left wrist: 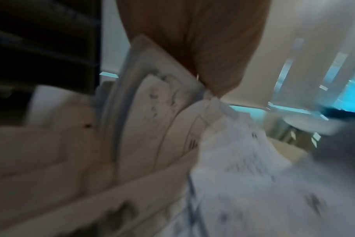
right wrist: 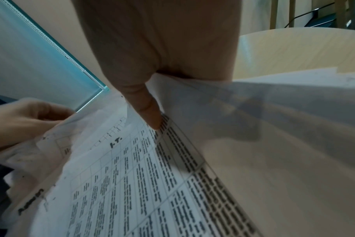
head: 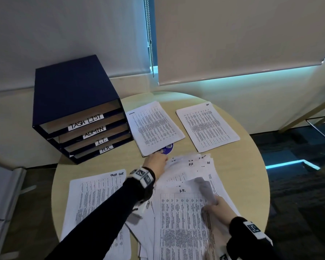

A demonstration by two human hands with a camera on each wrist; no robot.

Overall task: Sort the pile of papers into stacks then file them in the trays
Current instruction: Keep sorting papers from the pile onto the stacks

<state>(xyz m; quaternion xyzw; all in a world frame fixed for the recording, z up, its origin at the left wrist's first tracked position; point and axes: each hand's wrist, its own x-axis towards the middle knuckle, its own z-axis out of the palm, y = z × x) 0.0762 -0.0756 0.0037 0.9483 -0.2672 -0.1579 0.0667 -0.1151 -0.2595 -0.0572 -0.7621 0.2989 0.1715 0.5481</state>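
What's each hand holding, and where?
Right hand pinches a curled white printed sheet at its edge. Left hand grips the pile's far sheets.

Worn items, both arms: dark sleeves and wrist bands with markers.

Left sleeve [head: 101, 209]: black, long, close-fitting, reaching to the wrist. Left wrist band [head: 142, 175]: white blocky band with black square-pattern markers on its faces, a black strap under it, and a small white-and-grey piece hanging below the forearm. Left hand [head: 156, 163] bare, no glove or ring seen. Right sleeve [head: 238, 222]: black, with a ribbed-looking cuff. Right wrist band [head: 255, 230]: white, one black square marker facing up, a dark bulky unit beneath. Right hand [head: 219, 209] bare.
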